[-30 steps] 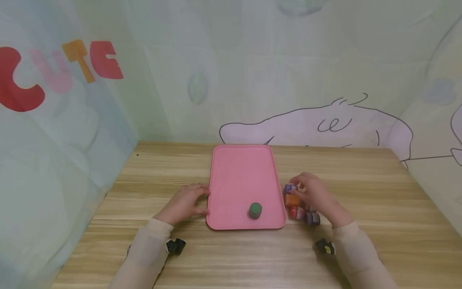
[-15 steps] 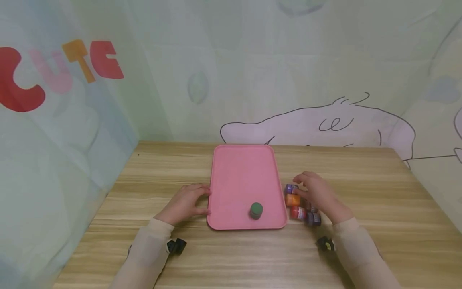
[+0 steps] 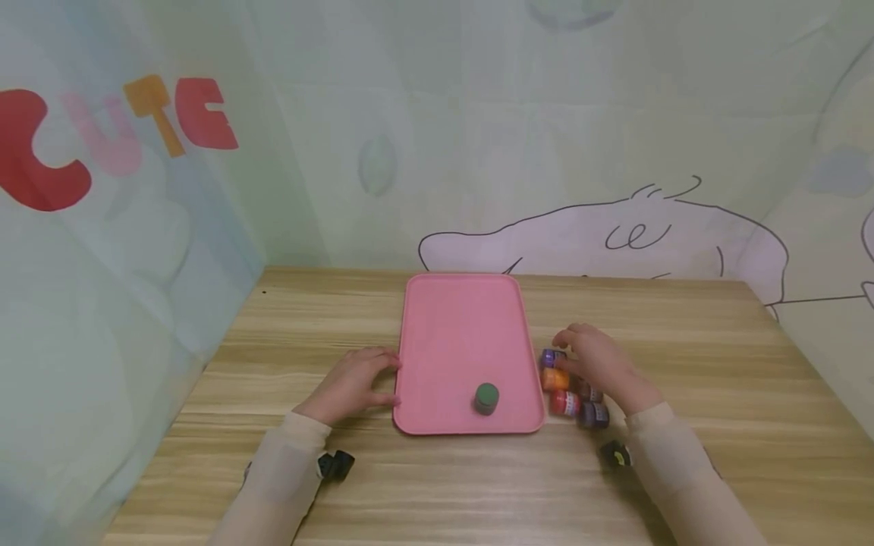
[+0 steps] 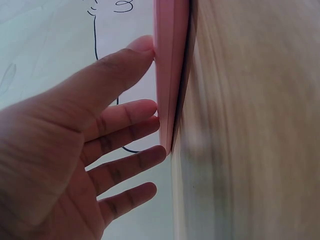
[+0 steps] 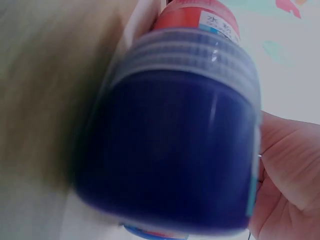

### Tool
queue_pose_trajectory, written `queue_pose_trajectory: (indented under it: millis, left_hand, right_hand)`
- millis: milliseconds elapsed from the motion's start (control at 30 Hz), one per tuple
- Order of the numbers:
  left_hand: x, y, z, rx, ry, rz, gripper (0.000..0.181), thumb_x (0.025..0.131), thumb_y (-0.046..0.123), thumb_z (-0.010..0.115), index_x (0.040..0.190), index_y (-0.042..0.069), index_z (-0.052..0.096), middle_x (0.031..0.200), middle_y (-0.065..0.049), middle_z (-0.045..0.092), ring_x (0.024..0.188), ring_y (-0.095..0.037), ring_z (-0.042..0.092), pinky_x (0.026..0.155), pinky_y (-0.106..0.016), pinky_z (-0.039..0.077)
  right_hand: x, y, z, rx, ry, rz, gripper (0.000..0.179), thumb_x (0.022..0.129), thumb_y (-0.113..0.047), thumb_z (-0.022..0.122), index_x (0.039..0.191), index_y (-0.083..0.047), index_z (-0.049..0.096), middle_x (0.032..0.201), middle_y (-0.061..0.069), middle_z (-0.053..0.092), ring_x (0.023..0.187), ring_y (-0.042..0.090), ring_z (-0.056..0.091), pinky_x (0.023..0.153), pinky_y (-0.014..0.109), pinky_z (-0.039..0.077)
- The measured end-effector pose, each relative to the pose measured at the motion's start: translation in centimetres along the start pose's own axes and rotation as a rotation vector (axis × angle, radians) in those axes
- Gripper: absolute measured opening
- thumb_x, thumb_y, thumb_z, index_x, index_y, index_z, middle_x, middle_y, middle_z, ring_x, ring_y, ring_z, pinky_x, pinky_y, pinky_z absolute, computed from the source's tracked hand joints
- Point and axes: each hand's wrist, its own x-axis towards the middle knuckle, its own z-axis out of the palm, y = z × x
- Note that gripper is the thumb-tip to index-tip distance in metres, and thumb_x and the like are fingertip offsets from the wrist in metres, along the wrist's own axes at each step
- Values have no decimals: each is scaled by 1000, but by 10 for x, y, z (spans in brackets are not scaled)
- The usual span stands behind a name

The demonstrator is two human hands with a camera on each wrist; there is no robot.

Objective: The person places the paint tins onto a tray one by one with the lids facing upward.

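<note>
My left hand (image 3: 352,384) lies at the left edge of a pink tray (image 3: 464,326), fingers spread and extended. In the left wrist view its thumb and fingertips touch the tray's side. A green-lidded paint jar (image 3: 486,399) stands upright near the front of the tray. Right of the tray, my right hand (image 3: 602,367) is held over a small purple paint jar (image 3: 550,357), thumb and fingers parted. Beside that jar lie an orange jar (image 3: 556,380), a red jar (image 3: 565,403) and dark jars (image 3: 594,415). A dark blue jar (image 5: 170,150) hides most fingers in the right wrist view.
The wooden table (image 3: 437,485) extends on both sides of the tray and in front of it. A printed cloth backdrop (image 3: 478,152) rises behind the table and along its left side. Black camera mounts (image 3: 335,465) sit at the wrists.
My right thumb has drawn back slightly to the right, showing more of the purple jar. The left hand keeps its place at the tray. The whole head view has shifted a little.
</note>
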Motion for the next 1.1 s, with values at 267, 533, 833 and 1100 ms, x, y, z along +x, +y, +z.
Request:
queue_pose_trajectory:
  millis: [267,533,833,1100]
  left_hand:
    - [0,0,0,-8,4,-3,54,74,35,81,116,6,66,128,-11,63,122,-30,56,106,-49,43]
    - [0,-1,1,4,10,13,52,74,35,81,115,6,66,125,-11,64,120,-29,57,105,-49,45]
    - [0,-1,1,5,13,20,53,74,35,81,115,6,66,125,-11,64,121,-29,57,105,-49,44]
    - [-1,-2,1,12,25,28,53,74,35,81,115,5,66,125,-11,64,120,-30,57,104,-49,45]
  right_hand:
    - [4,1,0,-16,-18,-15,29,85,-19,72,109,-3,68,106,13,67,100,31,63,91,50,54]
    - [12,4,1,28,-62,-37,30,82,-20,74,106,-1,70,99,12,70,93,28,65,88,48,55]
    - [16,9,2,66,-79,-81,30,80,-19,75,103,0,71,92,10,71,83,21,63,83,45,55]
    - [18,10,3,59,-80,-100,29,82,-22,74,102,-1,71,90,8,71,82,19,63,82,44,56]
